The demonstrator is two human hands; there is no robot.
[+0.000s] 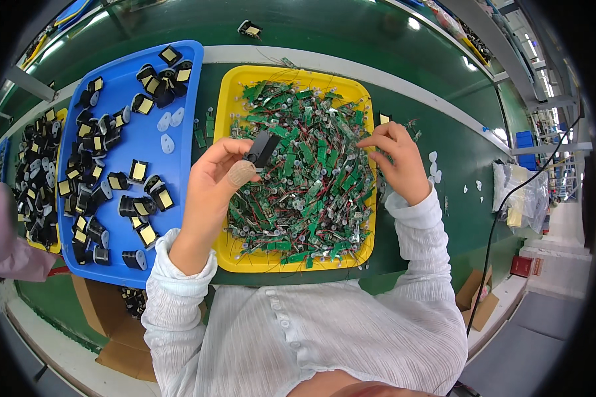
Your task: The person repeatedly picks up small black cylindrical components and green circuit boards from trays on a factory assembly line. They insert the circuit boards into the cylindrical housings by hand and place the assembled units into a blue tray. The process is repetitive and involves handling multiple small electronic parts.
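Note:
My left hand (pixel 215 173) grips a small black plastic housing (pixel 263 148) between thumb and fingers, above the left part of a yellow tray (pixel 222 126). A tan covering wraps the tip of that thumb. The tray is heaped with green circuit boards (pixel 304 192) with thin red and black wires and clear round parts. Over the tray's right rim, my right hand (pixel 400 162) has its thumb and fingers curled toward each other at the edge of the heap. Whatever may be between those fingertips is too small to make out.
At left, a blue tray (pixel 142 142) holds several black housings with pale yellow pads and white oval pieces (pixel 167 143). Beyond it, another yellow tray (pixel 56 218) sits near a co-worker's sleeve (pixel 13 231). Plastic bags (pixel 520 195) and a black cable (pixel 500 208) are at right.

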